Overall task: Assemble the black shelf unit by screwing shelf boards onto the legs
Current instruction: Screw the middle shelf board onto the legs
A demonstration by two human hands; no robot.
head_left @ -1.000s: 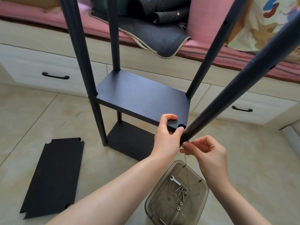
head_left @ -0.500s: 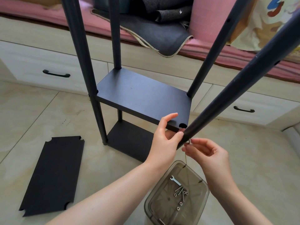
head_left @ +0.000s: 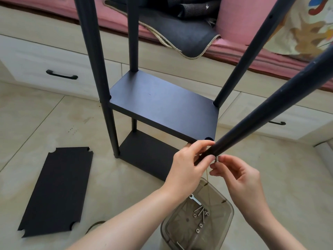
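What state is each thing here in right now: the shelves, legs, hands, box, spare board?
Upper shelf: set on three legs, near corner unattached.
Loose leg: tilted, gripped by left hand.
Right hand: pinching a screw at the leg.
Plastic box: open, holding screws and a wrench.
Spare board: flat on the floor.

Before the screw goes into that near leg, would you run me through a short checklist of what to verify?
1. Screw in hand: ok, the right hand pinches it at the near leg.
2. Leg steadied: ok, the left hand grips its lower part.
3. Leg seated in the corner notch of the middle shelf board: not ok, the notch shows empty beside the leg.
4. Screw lined up with the leg's hole: cannot tell, fingers hide it.
5. Spare hardware near: ok, wrench and screws lie in the plastic container.
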